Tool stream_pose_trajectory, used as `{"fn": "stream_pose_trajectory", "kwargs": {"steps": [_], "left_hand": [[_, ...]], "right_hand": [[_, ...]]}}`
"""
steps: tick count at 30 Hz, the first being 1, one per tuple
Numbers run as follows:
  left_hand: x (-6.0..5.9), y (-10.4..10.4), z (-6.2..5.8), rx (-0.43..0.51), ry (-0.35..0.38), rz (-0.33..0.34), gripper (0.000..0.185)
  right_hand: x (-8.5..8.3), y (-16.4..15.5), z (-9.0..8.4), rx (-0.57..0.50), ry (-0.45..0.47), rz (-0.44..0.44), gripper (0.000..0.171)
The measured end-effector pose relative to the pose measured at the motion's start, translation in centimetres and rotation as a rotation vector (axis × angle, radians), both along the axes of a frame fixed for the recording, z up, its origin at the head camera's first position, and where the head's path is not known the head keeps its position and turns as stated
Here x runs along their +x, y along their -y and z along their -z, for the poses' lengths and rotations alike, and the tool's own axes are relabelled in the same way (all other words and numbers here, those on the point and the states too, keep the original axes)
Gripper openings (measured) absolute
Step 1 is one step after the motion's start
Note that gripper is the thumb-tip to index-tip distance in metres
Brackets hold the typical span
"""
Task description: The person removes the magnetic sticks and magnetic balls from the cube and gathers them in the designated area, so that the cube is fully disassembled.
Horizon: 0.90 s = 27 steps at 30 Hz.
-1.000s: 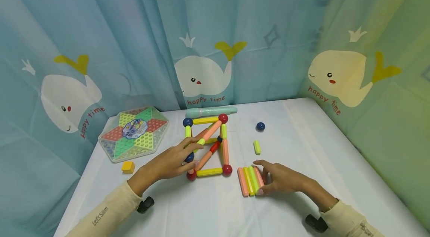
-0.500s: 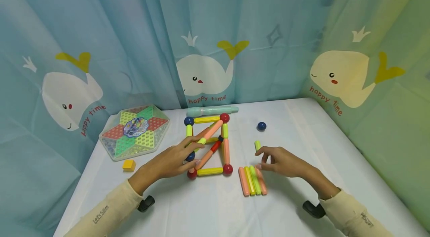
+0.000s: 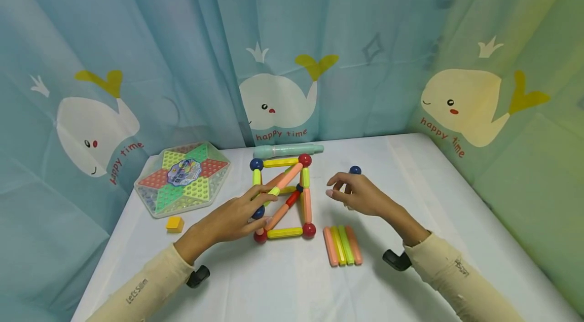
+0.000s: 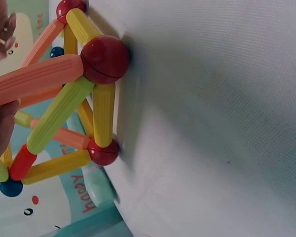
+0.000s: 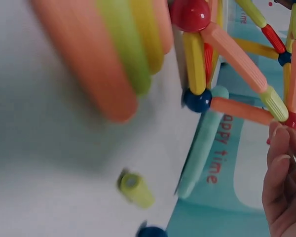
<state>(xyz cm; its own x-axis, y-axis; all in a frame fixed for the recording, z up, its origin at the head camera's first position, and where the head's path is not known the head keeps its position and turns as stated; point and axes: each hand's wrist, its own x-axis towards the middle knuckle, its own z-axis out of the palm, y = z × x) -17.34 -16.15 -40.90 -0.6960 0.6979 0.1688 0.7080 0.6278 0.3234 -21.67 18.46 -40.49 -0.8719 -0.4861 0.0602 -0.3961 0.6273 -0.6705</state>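
Note:
A frame of magnetic building sticks and balls (image 3: 285, 232) stands mid-table, with yellow, salmon and light-green sticks meeting at red and blue balls. My left hand (image 3: 234, 218) grips its left side, fingers around the sticks near a blue ball (image 3: 258, 212). In the left wrist view its fingers (image 4: 2, 131) lie against a salmon stick (image 4: 37, 79). My right hand (image 3: 358, 194) hovers right of the frame, fingers loosely bent and holding nothing. Behind it in the right wrist view, a short green stick (image 5: 135, 190) lies on the table.
Several loose sticks (image 3: 342, 246) lie in a row in front of my right hand. A loose blue ball (image 3: 355, 170) sits beyond it. A mint tube (image 3: 287, 150) lies behind the frame. A Chinese checkers box (image 3: 182, 180) and a yellow block (image 3: 175, 224) are at left.
My right hand has left the row of loose sticks, rising and moving away from me toward the frame's right side. My left hand keeps its place on the frame.

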Motion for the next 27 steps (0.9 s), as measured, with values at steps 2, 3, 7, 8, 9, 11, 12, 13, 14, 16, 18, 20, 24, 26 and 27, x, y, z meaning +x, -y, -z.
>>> {"fn": "stream_pose_trajectory", "kwargs": {"steps": [2,3,7,8,9,11,12,13,14,16,18,20,24,26,27], "left_hand": [[0.0,0.0,0.0,0.003,0.001,0.001,0.047],[-0.1,0.0,0.0,0.003,0.001,0.002,0.047],[-0.1,0.0,0.0,0.009,-0.004,0.008,0.047],[-0.1,0.0,0.0,0.008,-0.004,0.009,0.047],[-0.1,0.0,0.0,0.01,-0.004,0.011,0.047],[-0.1,-0.1,0.1,0.009,-0.005,0.015,0.046],[-0.1,0.0,0.1,0.009,-0.006,0.013,0.046],[-0.1,-0.1,0.1,0.01,-0.004,0.013,0.046],[-0.1,-0.1,0.2,0.008,-0.003,0.012,0.046],[-0.1,-0.1,0.2,0.007,0.002,0.007,0.047],[-0.1,-0.1,0.2,0.006,0.006,0.003,0.047],[-0.1,-0.2,0.1,0.007,0.012,0.002,0.047],[0.0,-0.2,0.1,0.01,0.02,-0.001,0.047],[0.0,-0.1,0.1,0.011,0.023,-0.004,0.046],[0.0,-0.1,0.1,0.012,0.025,-0.005,0.046]], "right_hand": [[-0.7,1.0,-0.1,-0.033,0.008,0.026,0.022],[-1.0,1.5,0.0,-0.05,0.014,0.039,0.022],[-2.2,3.3,0.4,-0.103,0.061,0.084,0.025],[-2.4,3.7,0.5,-0.111,0.072,0.094,0.027],[-2.5,4.0,0.7,-0.116,0.081,0.106,0.029],[-2.8,4.6,0.9,-0.119,0.098,0.129,0.033],[-3.0,4.9,0.9,-0.122,0.103,0.137,0.036],[-3.0,5.1,1.1,-0.126,0.108,0.148,0.037],[-3.1,5.3,1.2,-0.131,0.114,0.16,0.038],[-3.3,5.5,1.3,-0.138,0.12,0.174,0.039],[-3.3,5.7,1.4,-0.139,0.121,0.184,0.039],[-3.4,5.8,1.5,-0.134,0.122,0.193,0.038],[-3.4,6.0,1.5,-0.124,0.113,0.2,0.036],[-3.4,6.1,1.5,-0.124,0.104,0.2,0.034],[-3.4,6.1,1.4,-0.123,0.098,0.201,0.033]]}}
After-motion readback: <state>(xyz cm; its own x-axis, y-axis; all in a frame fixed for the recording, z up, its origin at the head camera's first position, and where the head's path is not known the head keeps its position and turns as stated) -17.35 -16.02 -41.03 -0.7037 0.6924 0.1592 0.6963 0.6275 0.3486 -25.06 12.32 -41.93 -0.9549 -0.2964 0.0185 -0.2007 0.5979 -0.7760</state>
